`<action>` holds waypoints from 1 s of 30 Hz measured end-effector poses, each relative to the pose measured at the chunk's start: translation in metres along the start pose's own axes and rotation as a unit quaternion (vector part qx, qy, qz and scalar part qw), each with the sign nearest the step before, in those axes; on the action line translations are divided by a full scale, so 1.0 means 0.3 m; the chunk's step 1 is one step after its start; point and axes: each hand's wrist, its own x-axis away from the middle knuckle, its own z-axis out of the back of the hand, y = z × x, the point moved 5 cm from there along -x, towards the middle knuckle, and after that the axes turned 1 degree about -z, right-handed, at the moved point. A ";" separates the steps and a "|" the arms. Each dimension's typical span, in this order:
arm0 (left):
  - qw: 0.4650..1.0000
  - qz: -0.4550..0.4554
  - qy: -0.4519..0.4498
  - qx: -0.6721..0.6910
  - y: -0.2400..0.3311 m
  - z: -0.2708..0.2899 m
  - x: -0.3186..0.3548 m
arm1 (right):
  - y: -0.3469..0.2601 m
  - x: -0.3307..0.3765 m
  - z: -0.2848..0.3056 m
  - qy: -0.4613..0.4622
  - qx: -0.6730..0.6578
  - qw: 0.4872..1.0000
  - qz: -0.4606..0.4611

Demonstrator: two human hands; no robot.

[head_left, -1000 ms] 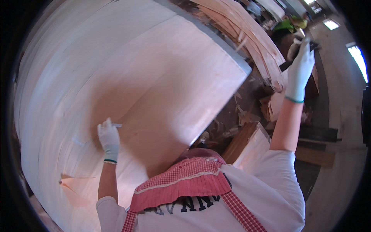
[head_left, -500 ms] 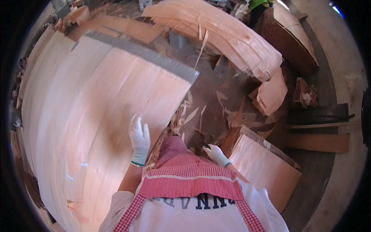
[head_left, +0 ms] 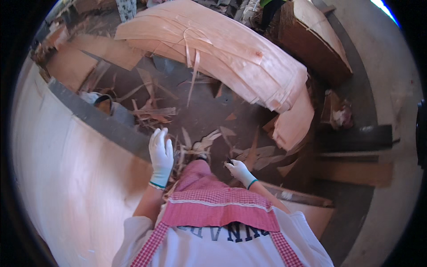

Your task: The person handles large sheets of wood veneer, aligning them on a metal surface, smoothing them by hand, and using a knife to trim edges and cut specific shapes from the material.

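Note:
My left hand (head_left: 161, 153), in a white glove with a green cuff, is raised with its fingers stretched out and nothing in them. It is beside the grey edge strip (head_left: 100, 125) along a broad stack of pale veneer sheets (head_left: 58, 164); whether it touches the strip I cannot tell. In the same kind of glove, my right hand (head_left: 241, 172) is closed round a small dark tool (head_left: 229, 161). Only the tool's dark tip shows past the fingers, so its kind is unclear. That hand is in front of my pink checked apron (head_left: 209, 196), above the littered floor.
Ahead lies a long, curved pile of veneer sheets (head_left: 222, 53). Torn veneer strips (head_left: 153, 111) litter the floor. A lower veneer stack (head_left: 311, 213) stands at my right, near dark boards (head_left: 356, 138) and a brown plank (head_left: 356, 173). Someone's green garment (head_left: 265, 2) shows at the top.
My view and body have turned rightward and forward along the big stack, which now sits further left. Both hands keep nearly the same pose; the right still grips the dark tool.

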 end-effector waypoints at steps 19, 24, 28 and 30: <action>0.953 0.281 0.073 -0.084 -0.330 -0.354 -0.649 | -0.239 -1.901 1.584 0.317 0.219 0.920 0.071; 0.951 0.282 0.085 -0.095 -0.202 -0.408 -0.940 | 0.118 -2.072 1.454 0.234 0.197 0.951 -0.038; 0.937 0.318 0.106 -0.094 -0.147 -0.417 -0.997 | 0.080 -1.966 1.406 0.201 0.320 0.926 0.003; 0.932 0.326 0.107 -0.118 -0.160 -0.421 -0.995 | -0.073 -1.916 1.461 0.120 0.341 0.931 0.055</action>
